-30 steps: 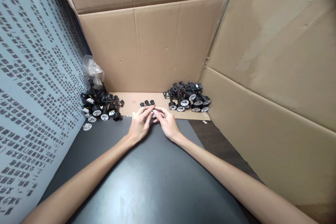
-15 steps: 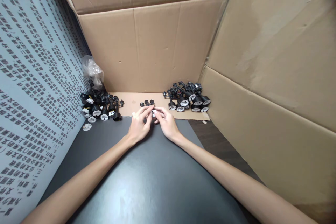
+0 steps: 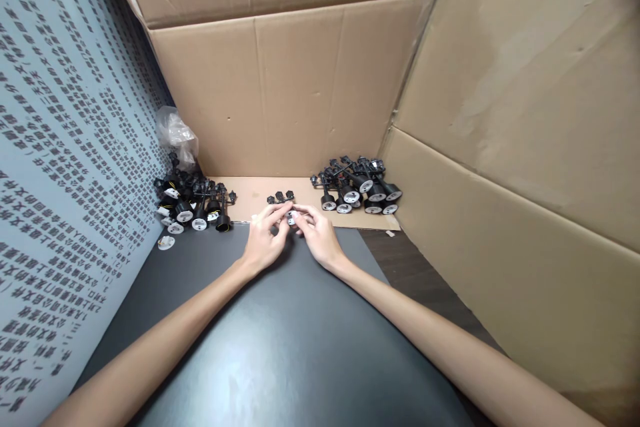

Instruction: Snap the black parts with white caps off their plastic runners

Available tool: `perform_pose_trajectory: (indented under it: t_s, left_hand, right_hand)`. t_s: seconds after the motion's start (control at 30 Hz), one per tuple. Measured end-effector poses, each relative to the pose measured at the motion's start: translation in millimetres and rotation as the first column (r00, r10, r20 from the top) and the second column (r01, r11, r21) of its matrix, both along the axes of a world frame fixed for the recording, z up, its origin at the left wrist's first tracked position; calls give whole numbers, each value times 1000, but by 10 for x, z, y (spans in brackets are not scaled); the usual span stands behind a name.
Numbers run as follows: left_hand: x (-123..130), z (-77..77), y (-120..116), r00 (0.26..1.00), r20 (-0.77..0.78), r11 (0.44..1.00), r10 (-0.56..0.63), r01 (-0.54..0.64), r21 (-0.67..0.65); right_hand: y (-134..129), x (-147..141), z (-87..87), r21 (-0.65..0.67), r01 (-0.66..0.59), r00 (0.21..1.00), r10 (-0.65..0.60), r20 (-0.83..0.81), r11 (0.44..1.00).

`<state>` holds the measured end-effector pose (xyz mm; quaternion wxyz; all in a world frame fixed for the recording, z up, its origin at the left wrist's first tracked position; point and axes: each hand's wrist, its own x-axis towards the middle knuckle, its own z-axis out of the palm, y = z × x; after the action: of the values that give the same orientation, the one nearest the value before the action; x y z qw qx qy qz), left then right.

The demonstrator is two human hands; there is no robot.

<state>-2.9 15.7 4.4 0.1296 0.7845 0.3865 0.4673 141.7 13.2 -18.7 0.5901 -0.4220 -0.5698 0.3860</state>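
Both my left hand (image 3: pixel 265 237) and my right hand (image 3: pixel 316 235) are closed around the base of one small black lamp post model (image 3: pixel 281 197). Its three lantern heads point away from me, above my fingertips. Between the fingers shows the white round underside (image 3: pixel 291 217) of the base, facing me. My right thumb presses against this white disc, while my left fingers wrap the other side. Most of the post is hidden behind my hands.
A pile of similar black lamp posts (image 3: pixel 223 217) lies at left, some with yellow wires; a loose white disc (image 3: pixel 167 242) is beside it. More lamp posts with white bases (image 3: pixel 360 187) lie at right. A clear plastic bag (image 3: pixel 177 137) stands back left. Cardboard walls (image 3: pixel 300 93) enclose the table (image 3: pixel 280 347).
Almost nothing differs. My fingers have shifted very slightly around the white underside of the lamp post's base.
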Motion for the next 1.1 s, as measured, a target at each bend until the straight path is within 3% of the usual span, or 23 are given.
perform_pose_trajectory:
  t_s: [0.43, 1.1]
  left_hand:
    - [3, -13, 14, 1000, 1, 998, 9, -9, 65]
    - [15, -20, 8, 1000, 28, 1000, 4, -5, 28]
  right_hand:
    - [-24, 3, 19, 27, 47, 994, -49, 96, 999]
    - [-55, 12, 55, 12, 48, 993, -49, 110, 999]
